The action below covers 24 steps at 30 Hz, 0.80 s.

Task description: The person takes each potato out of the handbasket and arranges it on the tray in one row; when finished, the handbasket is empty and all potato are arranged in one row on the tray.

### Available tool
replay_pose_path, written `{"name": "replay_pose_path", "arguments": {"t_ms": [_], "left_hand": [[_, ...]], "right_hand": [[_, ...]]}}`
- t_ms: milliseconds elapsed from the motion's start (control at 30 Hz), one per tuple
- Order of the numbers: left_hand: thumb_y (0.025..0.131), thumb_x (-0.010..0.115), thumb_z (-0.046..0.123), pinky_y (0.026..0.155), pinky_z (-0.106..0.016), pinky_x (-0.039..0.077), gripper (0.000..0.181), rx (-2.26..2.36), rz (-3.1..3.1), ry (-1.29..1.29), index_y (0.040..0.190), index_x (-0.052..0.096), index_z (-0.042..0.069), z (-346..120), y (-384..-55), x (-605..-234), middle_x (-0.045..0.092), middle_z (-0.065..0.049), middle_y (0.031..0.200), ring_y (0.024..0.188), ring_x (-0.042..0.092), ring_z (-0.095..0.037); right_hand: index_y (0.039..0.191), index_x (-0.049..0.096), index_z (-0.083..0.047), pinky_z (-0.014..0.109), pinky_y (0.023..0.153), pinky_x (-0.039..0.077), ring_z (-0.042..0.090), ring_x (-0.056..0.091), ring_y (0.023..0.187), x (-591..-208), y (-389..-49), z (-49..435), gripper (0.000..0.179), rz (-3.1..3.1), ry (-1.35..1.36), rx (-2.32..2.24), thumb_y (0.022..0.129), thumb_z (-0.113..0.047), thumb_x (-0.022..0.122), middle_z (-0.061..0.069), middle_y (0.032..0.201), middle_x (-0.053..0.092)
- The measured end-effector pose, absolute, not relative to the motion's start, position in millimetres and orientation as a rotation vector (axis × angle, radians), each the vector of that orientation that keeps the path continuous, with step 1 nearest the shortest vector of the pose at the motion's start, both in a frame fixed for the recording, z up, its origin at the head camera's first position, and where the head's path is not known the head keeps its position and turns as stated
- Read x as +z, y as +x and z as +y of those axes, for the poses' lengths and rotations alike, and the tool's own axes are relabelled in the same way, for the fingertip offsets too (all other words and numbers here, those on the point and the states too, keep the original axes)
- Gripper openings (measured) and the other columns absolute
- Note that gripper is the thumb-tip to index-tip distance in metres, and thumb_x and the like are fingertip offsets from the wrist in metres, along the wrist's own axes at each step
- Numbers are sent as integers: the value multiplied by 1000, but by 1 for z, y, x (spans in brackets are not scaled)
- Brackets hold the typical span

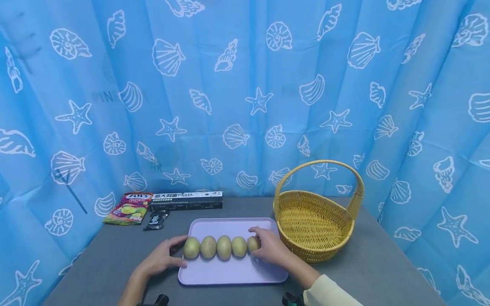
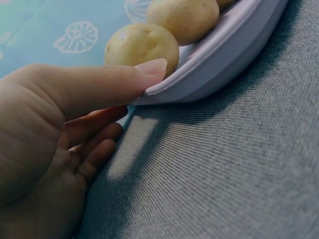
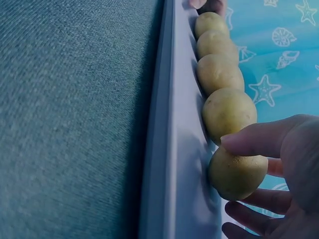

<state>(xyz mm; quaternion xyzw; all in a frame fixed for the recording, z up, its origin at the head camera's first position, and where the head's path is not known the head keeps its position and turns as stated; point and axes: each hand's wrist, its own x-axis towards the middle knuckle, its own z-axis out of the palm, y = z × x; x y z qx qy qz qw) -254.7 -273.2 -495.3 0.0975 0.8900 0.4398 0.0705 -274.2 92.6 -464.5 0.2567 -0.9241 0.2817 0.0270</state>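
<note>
Several yellow-brown potatoes point(image 1: 223, 247) sit in a side-by-side row on a lilac tray point(image 1: 233, 274). At the row's right end, my right hand point(image 1: 271, 246) holds the last potato point(image 3: 238, 172), its thumb on the near side and its fingers round the far side. My left hand point(image 1: 160, 258) is at the tray's left edge, thumb and fingers spread apart. In the left wrist view, the left thumb point(image 2: 114, 82) lies over the tray's rim, its tip overlapping the leftmost potato point(image 2: 144, 45). The lower fingers of that hand stay outside the tray.
A yellow woven basket point(image 1: 314, 250) with a tall handle stands right of the tray, close to my right forearm. Behind on the left are a black pasta box point(image 1: 185, 202), a fruit candy bag point(image 1: 130, 208) and a small black packet point(image 1: 156, 220). A blue shell-print curtain point(image 1: 245, 106) hangs behind the grey table.
</note>
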Motion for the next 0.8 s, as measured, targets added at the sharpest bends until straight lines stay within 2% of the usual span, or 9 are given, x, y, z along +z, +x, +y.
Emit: {"name": "replay_pose_path", "arguments": {"t_ms": [233, 367, 600, 800], "left_hand": [[71, 84, 28, 105, -66, 29, 84, 1328, 2665, 311, 142, 47, 3, -273, -257, -496, 46, -21, 144, 131, 38, -47], [71, 84, 26, 105, -66, 29, 84, 1335, 2672, 318, 142, 47, 2, -277, -256, -495, 46, -23, 143, 131, 39, -47], [72, 83, 26, 104, -62, 33, 83, 1332, 2688, 353, 141, 47, -1, -284, -252, -490, 47, -23, 141, 129, 42, -46], [77, 81, 29, 105, -61, 34, 81, 1376, 2656, 349, 143, 44, 0, -290, -250, -486, 45, -23, 143, 130, 41, -45]], "right_hand": [[131, 56, -3, 52, 93, 48, 35, 58, 109, -457, -266, 96, 67, -2883, 775, 893, 70, -12, 83, 16, 121, 62], [132, 55, -4, 52, 97, 46, 36, 55, 116, -445, -260, 100, 65, -2807, 809, 914, 74, -13, 81, 16, 127, 59], [126, 61, -5, 40, 79, 56, 26, 62, 99, -422, -242, 124, 50, -2601, 899, 1046, 79, -7, 77, 7, 118, 63], [115, 67, -10, 32, 73, 58, 21, 65, 92, -412, -231, 171, 37, -2444, 816, 947, 80, -4, 77, 2, 107, 67]]}}
